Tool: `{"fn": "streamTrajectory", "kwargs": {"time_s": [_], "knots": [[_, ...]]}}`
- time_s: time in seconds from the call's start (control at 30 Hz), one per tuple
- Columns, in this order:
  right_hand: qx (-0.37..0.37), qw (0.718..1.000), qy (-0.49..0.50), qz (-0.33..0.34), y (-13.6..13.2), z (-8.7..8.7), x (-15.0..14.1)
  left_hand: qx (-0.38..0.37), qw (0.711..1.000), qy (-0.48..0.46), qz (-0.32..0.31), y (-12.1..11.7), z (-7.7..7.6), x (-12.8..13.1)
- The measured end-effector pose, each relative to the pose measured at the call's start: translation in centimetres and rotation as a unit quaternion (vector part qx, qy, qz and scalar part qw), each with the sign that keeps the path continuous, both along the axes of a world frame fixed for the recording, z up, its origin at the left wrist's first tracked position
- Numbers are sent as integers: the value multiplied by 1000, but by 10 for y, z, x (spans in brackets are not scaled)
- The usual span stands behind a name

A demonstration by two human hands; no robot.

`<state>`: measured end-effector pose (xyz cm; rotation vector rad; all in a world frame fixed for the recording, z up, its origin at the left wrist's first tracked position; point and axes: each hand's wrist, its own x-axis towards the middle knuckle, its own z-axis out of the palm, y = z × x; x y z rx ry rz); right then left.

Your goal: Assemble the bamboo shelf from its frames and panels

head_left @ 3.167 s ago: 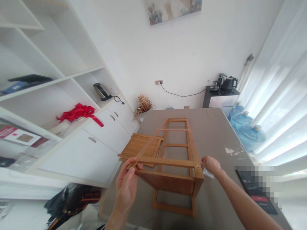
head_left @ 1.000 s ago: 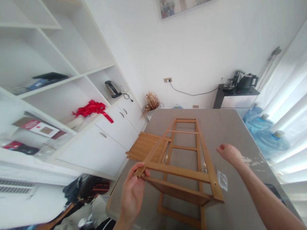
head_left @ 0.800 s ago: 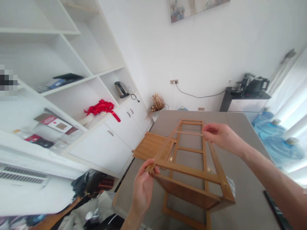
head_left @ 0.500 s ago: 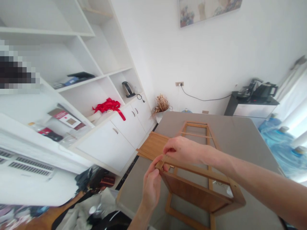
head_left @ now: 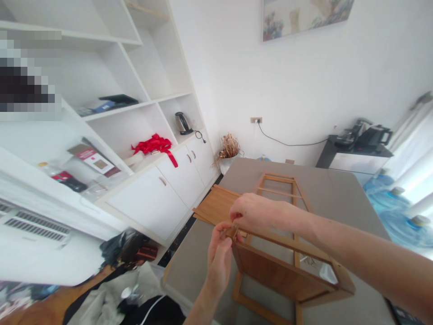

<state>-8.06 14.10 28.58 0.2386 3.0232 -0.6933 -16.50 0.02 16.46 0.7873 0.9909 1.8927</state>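
In the head view, a light-brown, long, open-barred wooden frame with a solid end panel (head_left: pixel 267 266) sits on a grey, flat-topped desk (head_left: pixel 189 257), its panelled end nearest the person. The left hand (head_left: pixel 219 266) grips the frame's near left corner, thumb on the near side and fingers wrapped around behind. The right hand (head_left: pixel 255 210) is just above that same corner, fingers curled in; I cannot tell whether they pinch something small or only touch the wood. The right forearm crosses over the frame's near rail.

Flat, light-brown wooden panels (head_left: pixel 218 203) lie to the left of the frame, beyond the left hand. Small, shiny metal pieces (head_left: pixel 309 261) and a crumpled, clear plastic bag (head_left: pixel 327 273) show through the opening at the frame's near right.

As I judge it, a slack left grip under pressure from the right hand could twist the corner out of line. Anything small between the right fingertips could slip through the bars, and a low forearm could knock the near rail and shift the frame.
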Motion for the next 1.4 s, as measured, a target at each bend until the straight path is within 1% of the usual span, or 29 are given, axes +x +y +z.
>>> {"fn": "streamTrajectory", "kwargs": {"time_s": [0.07,0.2,0.3,0.4,0.63,0.8,0.93,0.97,1.1,1.2,1.27,1.33,1.37,1.4], "knots": [[14,1000,-22,12,0,3,-4,-2,1000,-1,2,0,-1,-1],[12,997,-62,34,-2,10,-13,-6,1000,-3,9,0,0,-2],[15,997,-73,35,-1,13,-16,-10,1000,-3,14,0,0,-2],[24,997,-68,27,1,13,-16,-10,1000,0,14,-1,1,-3],[24,998,-60,20,7,4,-15,-36,999,2,33,2,-2,-3],[-35,997,-65,-18,13,-5,-13,-49,998,2,47,4,-2,-2],[-12,996,-73,-58,15,-11,-9,-64,997,-4,52,3,1,-1],[-16,994,-79,-69,16,-13,-8,-65,997,-6,52,3,2,-1],[-86,988,-88,-95,21,-19,-4,-67,996,-11,58,3,3,0],[-141,982,-95,-77,23,-23,-1,-66,996,-18,59,3,3,0],[-230,965,-117,-53,22,-28,1,-55,997,-25,51,3,3,-1],[-321,936,-136,-41,21,-31,2,-34,998,-29,37,2,2,-2],[-346,927,-133,-45,20,-31,3,-22,999,-29,32,2,1,-2],[-357,924,-123,-55,19,-31,3,-14,999,-27,30,1,0,-3]]}}
